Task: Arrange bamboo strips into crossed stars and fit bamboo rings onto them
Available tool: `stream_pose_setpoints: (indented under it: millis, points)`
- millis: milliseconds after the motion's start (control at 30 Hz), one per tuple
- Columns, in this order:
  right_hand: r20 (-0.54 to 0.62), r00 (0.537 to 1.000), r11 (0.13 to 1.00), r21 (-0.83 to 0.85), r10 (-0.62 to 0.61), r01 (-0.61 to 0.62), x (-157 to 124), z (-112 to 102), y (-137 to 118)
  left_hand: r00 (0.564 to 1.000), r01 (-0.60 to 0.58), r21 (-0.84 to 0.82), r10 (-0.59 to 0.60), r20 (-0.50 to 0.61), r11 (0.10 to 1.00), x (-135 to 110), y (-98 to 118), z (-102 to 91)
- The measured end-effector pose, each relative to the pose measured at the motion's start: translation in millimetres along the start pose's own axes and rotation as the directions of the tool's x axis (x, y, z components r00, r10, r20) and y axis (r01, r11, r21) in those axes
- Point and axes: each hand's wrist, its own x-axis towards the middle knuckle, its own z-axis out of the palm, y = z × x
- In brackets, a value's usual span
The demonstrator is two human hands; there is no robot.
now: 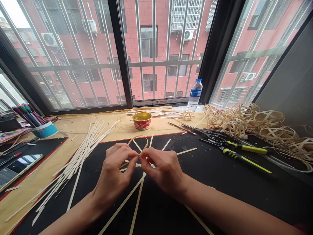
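Note:
My left hand (118, 164) and my right hand (162, 166) meet over the black mat (97, 215). Their fingertips pinch a thin bamboo strip (147, 141) that is bent into a small loop standing up beyond the fingers. Beneath the hands, several flat pale strips (138, 199) cross and spread out over the mat like spokes. My fingers hide the place where the loop's ends come together, and most of the crossing point below.
Loose bamboo strips (80, 156) lie at the left. Behind the hands stands a red tin (142, 124). To the right are yellow-black pliers (246, 163), scissors (207, 133), woven bamboo balls (233, 129) and a water bottle (195, 94). A pen cup (45, 129) and phone (22, 169) sit left.

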Motion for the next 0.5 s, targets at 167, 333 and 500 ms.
stream_pose_setpoints:
  millis: [167,333,500]
  points:
    - [0.04,0.999,0.996,-0.084,-0.031,0.034,-1.6,0.3,1.1,1.0,0.014,-0.006,-0.014,0.025,1.0,1.2,1.8,1.4]
    - [0.038,0.995,0.984,-0.149,-0.089,0.094,-3.2,0.4,1.8,0.999,0.009,-0.012,-0.009,0.045,1.0,0.7,0.7,0.2]
    - [0.058,0.974,0.96,-0.165,-0.218,0.225,-2.3,-2.3,4.1,0.997,0.049,-0.073,-0.045,0.059,0.996,-1.3,-3.2,-0.9]
